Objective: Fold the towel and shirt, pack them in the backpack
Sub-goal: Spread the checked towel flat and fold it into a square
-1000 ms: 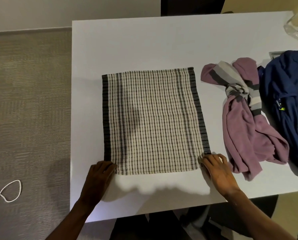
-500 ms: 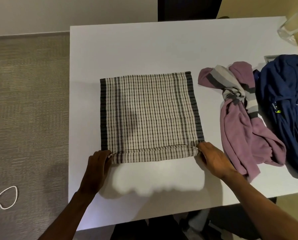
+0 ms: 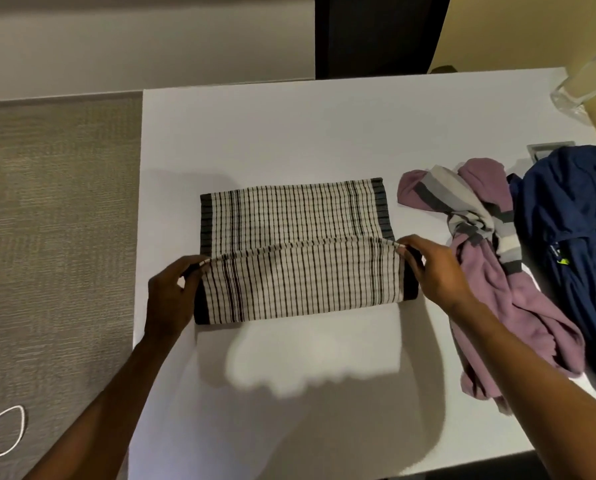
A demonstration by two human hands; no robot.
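1. Table point(image 3: 289, 133): backpack point(image 3: 573, 237) at the right edge, shirt point(image 3: 518, 306) crumpled beside it.
2. Towel point(image 3: 289, 216), mid-table: looks soft, light; corners are the place to grip.
3. Left hand point(image 3: 172, 296), right hand point(image 3: 435, 271) each pinch a near corner, lifted.

Table point(image 3: 289, 133), white: bears all the cloth items.
Towel point(image 3: 296, 216), cream and black check with dark side bands: lies mid-table, near edge lifted and doubled back over itself.
Left hand point(image 3: 172, 299): pinches the towel's raised left corner.
Right hand point(image 3: 435, 271): pinches the raised right corner.
Shirt point(image 3: 497, 306), mauve with grey and white stripes: crumpled, just right of the towel.
Backpack point(image 3: 573, 244), navy: at the right edge, touching the shirt.
Cord point(image 3: 2, 431), white: looped on the carpet point(image 3: 57, 237), lower left.
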